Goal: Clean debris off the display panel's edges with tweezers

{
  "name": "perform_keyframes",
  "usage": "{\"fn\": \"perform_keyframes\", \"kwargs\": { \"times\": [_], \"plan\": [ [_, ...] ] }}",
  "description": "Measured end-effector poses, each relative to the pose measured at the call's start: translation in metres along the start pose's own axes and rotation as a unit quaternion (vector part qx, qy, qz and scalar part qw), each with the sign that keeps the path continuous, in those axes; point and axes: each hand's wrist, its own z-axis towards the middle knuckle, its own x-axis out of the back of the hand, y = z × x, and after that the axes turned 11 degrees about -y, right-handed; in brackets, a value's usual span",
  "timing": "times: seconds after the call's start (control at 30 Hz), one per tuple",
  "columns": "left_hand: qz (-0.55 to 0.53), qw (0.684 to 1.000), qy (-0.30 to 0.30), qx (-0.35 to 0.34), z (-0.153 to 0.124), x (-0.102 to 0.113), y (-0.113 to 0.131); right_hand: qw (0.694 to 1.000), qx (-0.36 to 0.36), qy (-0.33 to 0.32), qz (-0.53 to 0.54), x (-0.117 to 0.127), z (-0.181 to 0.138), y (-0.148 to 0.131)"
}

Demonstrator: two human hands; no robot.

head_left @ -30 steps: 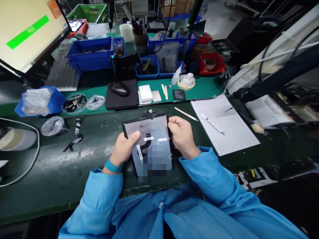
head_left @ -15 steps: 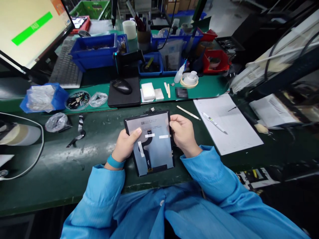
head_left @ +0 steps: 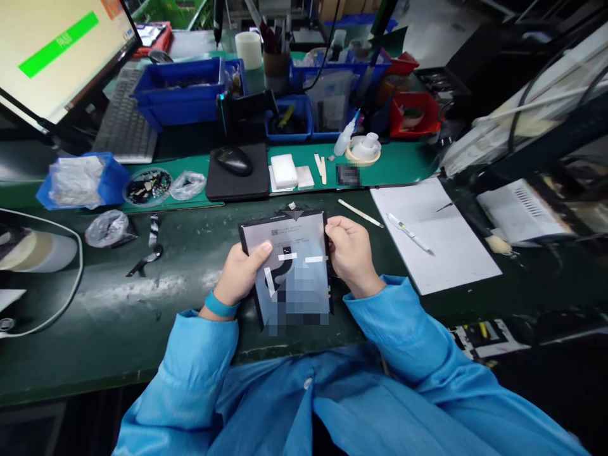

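A tablet display panel [head_left: 297, 244], grey-blue with a black rim, is held tilted above the bench. White tape strips and a dark flex cable lie on its face; its lower part is blurred out. My left hand [head_left: 242, 272] is closed on the left edge, thumb flat on the face and fingers hidden beneath. At the upper right edge, my right hand [head_left: 350, 253] is closed in a pinch between thumb and curled forefinger. Just beyond the panel's top edge is a small whitish bit [head_left: 292, 206].
Right of the panel lie a thin stick [head_left: 361, 213] and a paper sheet [head_left: 456, 253] bearing a pen [head_left: 411, 234]. A mouse [head_left: 232, 160], white blocks [head_left: 284, 171] and a dropper bottle [head_left: 345, 138] line the green mat. Leftward are a black flex strip [head_left: 151, 250] and a plastic bag [head_left: 110, 229].
Both hands keep the same hold on the panel. The panel sits almost where it was, with only a very slight shift in the view.
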Motion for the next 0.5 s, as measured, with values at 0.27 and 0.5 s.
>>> {"fn": "perform_keyframes", "kwargs": {
  "times": [0.27, 0.5],
  "plan": [
    [0.003, 1.000, 0.013, 0.004, 0.0005, 0.0000, 0.0009, 1.000, -0.009, -0.009, 0.012, -0.0013, -0.0014, -0.0026],
    [0.018, 1.000, 0.016, 0.019, 0.0004, -0.0033, 0.0054, 1.000, -0.008, -0.006, 0.000, -0.0003, -0.0012, -0.0014]
  ]
}}
